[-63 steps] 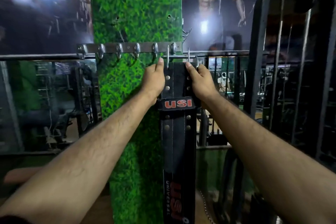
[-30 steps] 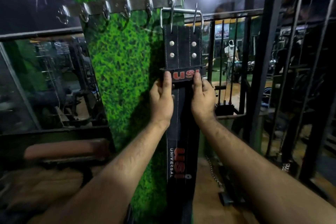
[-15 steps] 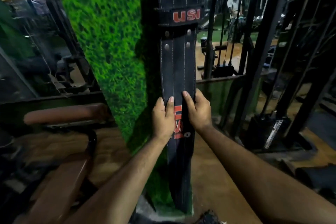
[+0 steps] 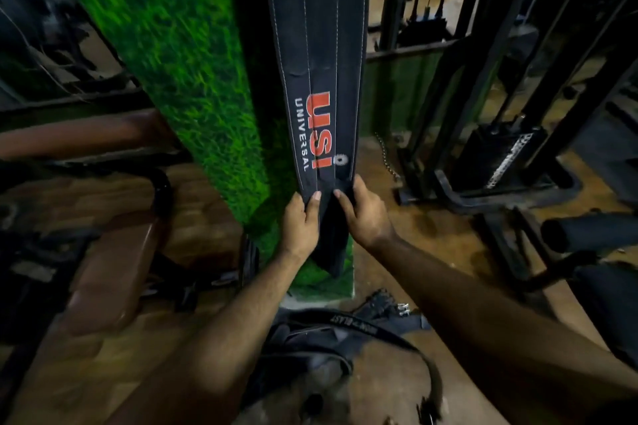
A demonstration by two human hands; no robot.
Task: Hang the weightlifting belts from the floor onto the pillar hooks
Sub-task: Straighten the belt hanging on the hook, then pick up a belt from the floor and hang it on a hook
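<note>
A long black USI weightlifting belt hangs straight down the front of the grass-covered pillar; its top and the hooks are out of view. My left hand pinches the belt's left edge just below the logo. On the right edge, my right hand grips at the same height. The belt's narrow tail dangles between my wrists. More black belts lie in a heap on the floor at the pillar's foot, partly hidden by my forearms.
A brown padded bench stands to the left of the pillar. Black cable-machine frames and a weight stack fill the right side. A padded roller sticks in from the far right. The floor is brown wood.
My hands have slid down the hanging belt from the buckle end to below the logo. The view has tilted down, so the hook rail has left the frame and the floor belts have appeared.
</note>
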